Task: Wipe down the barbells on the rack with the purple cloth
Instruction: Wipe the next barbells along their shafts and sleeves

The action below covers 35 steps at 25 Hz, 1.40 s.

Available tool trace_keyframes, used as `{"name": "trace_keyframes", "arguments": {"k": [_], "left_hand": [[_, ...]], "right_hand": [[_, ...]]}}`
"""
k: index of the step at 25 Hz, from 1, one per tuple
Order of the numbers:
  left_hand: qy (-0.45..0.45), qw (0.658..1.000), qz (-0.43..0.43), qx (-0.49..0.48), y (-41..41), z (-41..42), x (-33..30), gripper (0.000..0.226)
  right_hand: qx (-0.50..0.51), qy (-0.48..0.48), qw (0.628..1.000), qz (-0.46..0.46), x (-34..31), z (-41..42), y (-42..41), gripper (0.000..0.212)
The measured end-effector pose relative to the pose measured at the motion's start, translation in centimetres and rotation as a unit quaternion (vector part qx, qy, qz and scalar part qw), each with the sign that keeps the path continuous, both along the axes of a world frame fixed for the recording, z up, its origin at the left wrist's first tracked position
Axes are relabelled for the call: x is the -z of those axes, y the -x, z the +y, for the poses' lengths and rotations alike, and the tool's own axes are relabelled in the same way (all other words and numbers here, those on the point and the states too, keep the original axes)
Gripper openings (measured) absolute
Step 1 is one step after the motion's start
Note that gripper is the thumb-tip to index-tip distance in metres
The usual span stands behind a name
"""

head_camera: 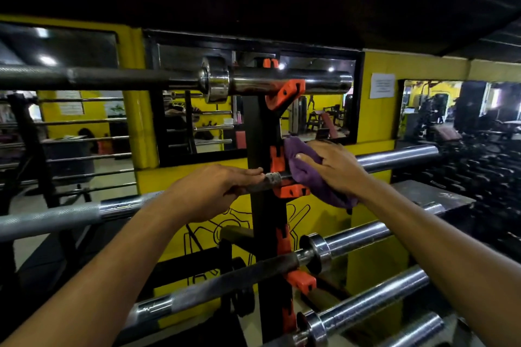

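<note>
The right hand [335, 166] presses the purple cloth [310, 175] around the barbell [394, 156], just right of the rack post [260, 205]. The left hand [214, 189] curls round the bar. A hard rub could roll it off its orange hook [291, 191].

A bunched purple cloth [306, 175] wraps a chrome barbell [397, 157] resting horizontally on the black, orange-cradled rack [260, 205].

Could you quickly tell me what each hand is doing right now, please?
Left hand: grips the barbell shaft beside the rack upright.
Right hand: holds the purple cloth against the barbell's collar.
</note>
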<state>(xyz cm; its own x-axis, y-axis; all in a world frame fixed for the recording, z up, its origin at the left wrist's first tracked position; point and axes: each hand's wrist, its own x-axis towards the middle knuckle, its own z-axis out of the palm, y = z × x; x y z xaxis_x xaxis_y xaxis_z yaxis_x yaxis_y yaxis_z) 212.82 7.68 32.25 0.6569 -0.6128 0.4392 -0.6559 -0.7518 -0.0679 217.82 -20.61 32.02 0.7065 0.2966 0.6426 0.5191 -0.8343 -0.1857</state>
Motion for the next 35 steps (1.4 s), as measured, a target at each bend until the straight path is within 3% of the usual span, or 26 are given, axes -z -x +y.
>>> {"name": "trace_keyframes", "arguments": {"k": [2, 4, 7, 9, 11, 13, 15, 17, 20, 23, 25, 27, 31, 35], "left_hand": [[0.001, 1.000, -0.003, -0.003, 0.1, -0.1, 0.0, 0.054], [0.003, 1.000, -0.004, -0.011, 0.2, 0.0, 0.0, 0.055], [0.007, 1.000, 0.007, -0.015, 0.2, 0.1, -0.2, 0.055], [0.012, 1.000, 0.008, -0.011, 0.3, 0.0, -0.2, 0.055], [0.017, 1.000, 0.009, -0.015, 0.4, 0.0, -0.2, 0.054], [0.018, 1.000, 0.013, -0.019, 0.3, 0.0, -0.1, 0.054], [0.024, 0.999, 0.022, -0.021, 0.3, 0.0, 0.0, 0.054], [0.023, 0.999, 0.029, -0.029, 0.3, -0.1, -0.1, 0.053], [0.005, 0.999, 0.033, -0.034, 0.3, -0.2, -0.1, 0.049], [0.012, 0.999, 0.031, -0.025, 0.3, -0.1, -0.1, 0.048], [0.011, 0.999, 0.026, -0.024, 0.2, -0.1, -0.1, 0.049], [0.003, 1.000, 0.018, -0.025, 0.2, -0.1, -0.1, 0.049], [-0.006, 1.000, 0.003, -0.017, -0.1, 0.0, 0.1, 0.049], [-0.018, 1.000, 0.004, -0.004, -0.4, 0.1, 0.4, 0.050]], "right_hand": [[0.005, 0.000, 0.996, 0.091, -1.4, 0.4, -0.3, 0.050], [0.055, 0.079, 0.973, 0.209, -4.3, 1.3, -0.8, 0.050], [0.062, 0.074, 0.962, 0.254, -5.2, 1.3, -2.2, 0.050], [0.046, 0.018, 0.986, 0.161, -2.9, 0.8, -2.3, 0.051], [0.004, -0.074, 0.997, 0.004, 0.8, 0.5, -1.3, 0.043], [-0.063, -0.191, 0.971, -0.132, 4.9, 0.2, 0.6, 0.039], [-0.084, -0.306, 0.934, -0.162, 9.1, 0.3, 3.0, 0.043], [-0.084, -0.472, 0.876, -0.057, 11.9, 1.4, 5.3, 0.046], [-0.056, -0.718, 0.682, 0.128, 12.9, 2.5, 5.5, 0.026], [-0.100, -0.792, 0.529, 0.289, 11.1, 3.4, 3.9, 0.045], [-0.132, -0.806, 0.479, 0.321, 10.5, 5.1, 3.7, 0.059], [-0.150, -0.795, 0.499, 0.311, 10.7, 6.8, 4.8, 0.061], [-0.166, -0.778, 0.559, 0.235, 11.7, 7.5, 7.8, 0.030], [-0.118, -0.794, 0.575, 0.158, 11.3, 5.5, 9.3, 0.015]]}}
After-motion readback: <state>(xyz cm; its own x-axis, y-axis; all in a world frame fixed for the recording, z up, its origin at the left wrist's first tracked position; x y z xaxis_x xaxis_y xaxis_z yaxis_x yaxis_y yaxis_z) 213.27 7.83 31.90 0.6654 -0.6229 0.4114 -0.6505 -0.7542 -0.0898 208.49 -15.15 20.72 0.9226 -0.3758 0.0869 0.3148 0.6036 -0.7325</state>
